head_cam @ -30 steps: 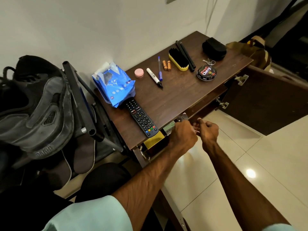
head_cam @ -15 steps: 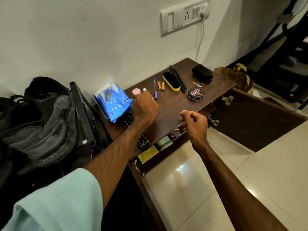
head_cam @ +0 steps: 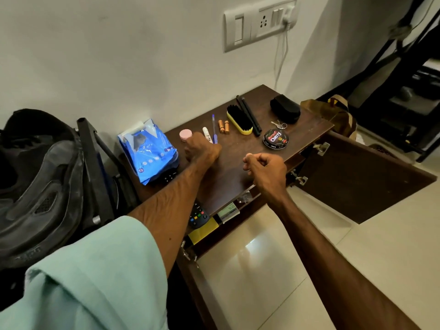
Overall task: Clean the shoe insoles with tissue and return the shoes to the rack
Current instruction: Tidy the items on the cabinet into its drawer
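A dark wooden worktop (head_cam: 238, 160) stands against a white wall above glossy floor tiles (head_cam: 381, 246). Beyond the right grip (head_cam: 264, 167), curled closed on nothing visible, a polish tin (head_cam: 275, 138) reads "Cherry". The left grip (head_cam: 201, 150) rests knuckles-up, its hold impossible to tell.

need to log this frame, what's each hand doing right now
Left hand: resting on the cabinet top beside the tissue pack, fingers hidden; cannot tell.
Right hand: closed in a fist; contents cannot be told.

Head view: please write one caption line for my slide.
Left hand rests on the wooden cabinet beside the blue tissue pack; right hand hovers, fist closed.
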`<act>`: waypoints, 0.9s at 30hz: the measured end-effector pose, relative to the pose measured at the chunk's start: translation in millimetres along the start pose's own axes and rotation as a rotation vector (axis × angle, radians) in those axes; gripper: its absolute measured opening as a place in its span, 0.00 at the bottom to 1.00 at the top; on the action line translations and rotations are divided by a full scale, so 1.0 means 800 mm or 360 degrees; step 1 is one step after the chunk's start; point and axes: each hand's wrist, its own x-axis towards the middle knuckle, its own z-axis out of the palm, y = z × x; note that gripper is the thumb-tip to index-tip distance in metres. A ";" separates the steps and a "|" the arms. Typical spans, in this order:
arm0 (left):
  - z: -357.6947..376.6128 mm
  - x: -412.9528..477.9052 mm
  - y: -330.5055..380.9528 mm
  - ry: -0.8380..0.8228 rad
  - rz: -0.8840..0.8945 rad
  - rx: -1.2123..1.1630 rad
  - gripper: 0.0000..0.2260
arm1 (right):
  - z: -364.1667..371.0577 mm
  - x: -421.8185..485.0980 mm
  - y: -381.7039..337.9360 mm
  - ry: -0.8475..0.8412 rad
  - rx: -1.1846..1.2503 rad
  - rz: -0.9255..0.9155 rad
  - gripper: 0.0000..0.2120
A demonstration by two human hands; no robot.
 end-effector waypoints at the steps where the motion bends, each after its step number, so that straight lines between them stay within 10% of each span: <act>1: 0.000 -0.002 -0.001 0.0000 -0.0005 -0.0012 0.24 | 0.003 0.002 -0.001 -0.0004 -0.0024 0.0016 0.10; 27: -0.003 -0.049 -0.062 0.0144 0.0235 -0.0483 0.09 | 0.136 0.110 -0.042 -0.0058 -0.1097 -0.0036 0.14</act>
